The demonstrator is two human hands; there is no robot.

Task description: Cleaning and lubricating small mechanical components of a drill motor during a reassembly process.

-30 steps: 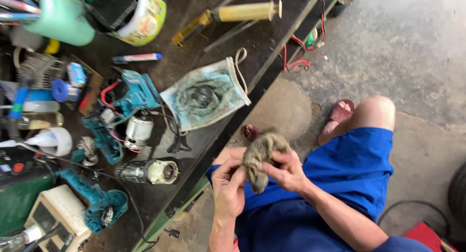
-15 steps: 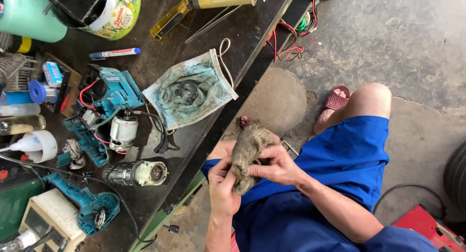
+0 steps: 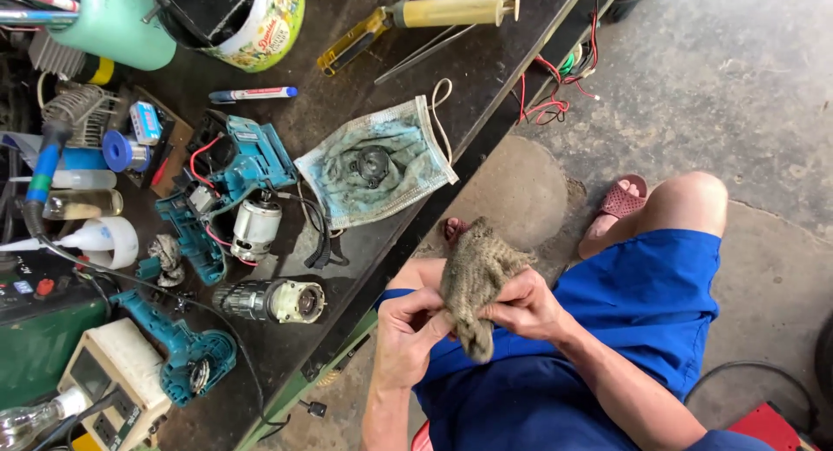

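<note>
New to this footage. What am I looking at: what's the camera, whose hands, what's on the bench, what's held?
There is no robot here. One camera sits on a person's head and looks down, so the hands at the bottom are that person's own. They sit in blue shorts beside a dark workbench.

The left hand and right hand both grip a grimy rag over the lap; it may be a knitted glove, hard to tell.

On the bench lies a teal power tool taken apart: shell, motor, gearbox, handle. A dirty face mask lies near the edge with a small dark part on it. Farther back are a syringe, a yellow-handled screwdriver, a marker and a tub.
</note>
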